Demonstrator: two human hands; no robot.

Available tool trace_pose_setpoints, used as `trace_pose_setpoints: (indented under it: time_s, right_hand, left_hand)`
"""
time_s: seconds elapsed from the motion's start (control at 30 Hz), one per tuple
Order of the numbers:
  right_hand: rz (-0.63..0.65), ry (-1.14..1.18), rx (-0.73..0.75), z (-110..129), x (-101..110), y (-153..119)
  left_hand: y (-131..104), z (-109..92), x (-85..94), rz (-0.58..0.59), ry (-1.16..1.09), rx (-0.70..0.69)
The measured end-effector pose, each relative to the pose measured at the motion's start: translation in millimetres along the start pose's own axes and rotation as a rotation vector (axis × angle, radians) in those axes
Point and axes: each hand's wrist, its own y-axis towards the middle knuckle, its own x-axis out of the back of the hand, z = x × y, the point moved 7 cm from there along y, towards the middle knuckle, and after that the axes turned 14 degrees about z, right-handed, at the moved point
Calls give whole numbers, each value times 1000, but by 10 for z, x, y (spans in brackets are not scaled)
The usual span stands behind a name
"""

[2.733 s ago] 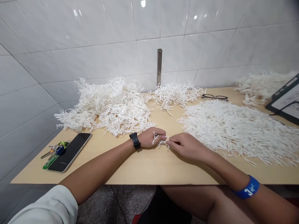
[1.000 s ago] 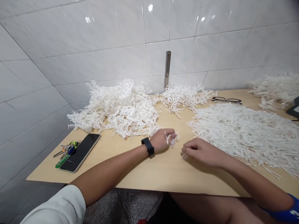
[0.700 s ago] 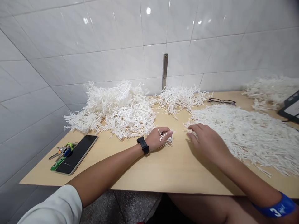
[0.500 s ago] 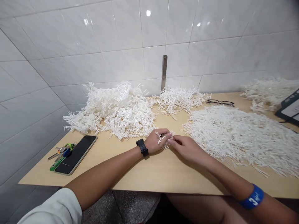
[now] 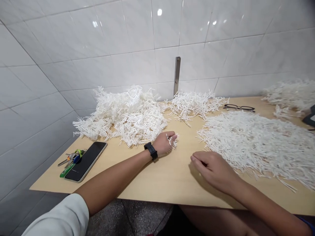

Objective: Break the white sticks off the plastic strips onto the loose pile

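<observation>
My left hand [image 5: 164, 143], with a black watch on the wrist, is closed around a small bunch of white branching sprigs [image 5: 174, 141]. Thin forked ends stick out past its thumb and fingers. Apart from it, to the right, my right hand [image 5: 213, 167] hovers low over the table with fingers curled and thumb pressed to the forefinger. Whatever those fingers hold, if anything, is hidden. Behind the left hand lies a tall tangled heap of white branched sprigs [image 5: 133, 114]. Beyond my right hand spreads a wide, flat pile of short white pieces [image 5: 253, 144].
A phone [image 5: 87, 160] and keys [image 5: 73, 157] lie on the table [image 5: 157, 183] at left. Glasses [image 5: 238, 107] rest behind the flat pile, beside a smaller sprig heap [image 5: 194, 103]. Another white pile [image 5: 292, 95] and a dark-edged device [image 5: 310, 118] are far right. A metal bracket [image 5: 177, 75] is on the tiled wall.
My right hand has come away from my left and moved right and toward me. The left hand keeps its grip on the sprigs. The view has shifted slightly.
</observation>
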Motion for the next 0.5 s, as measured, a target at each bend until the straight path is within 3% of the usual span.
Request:
trace_pose_setpoints:
  time_s: [0.13, 0.2, 0.27, 0.4, 0.5]
  right_hand:
    - [-192, -275, -112, -219, 261, -43]
    - [-278, -299, -142, -272, 346, -26]
    - [-224, -119, -146, -300, 301, 47]
    - [59, 300, -54, -183, -15, 245]
    - [82, 365, 13, -97, -106, 305]
  left_hand:
    - [0, -85, -39, 58, -74, -107]
    - [-20, -159, -74, 49, -111, -134]
    - [-40, -225, -100, 36, -129, -146]
    - [-67, -304, -137, 51, -138, -167]
    - [-60, -294, -159, 59, -134, -166]
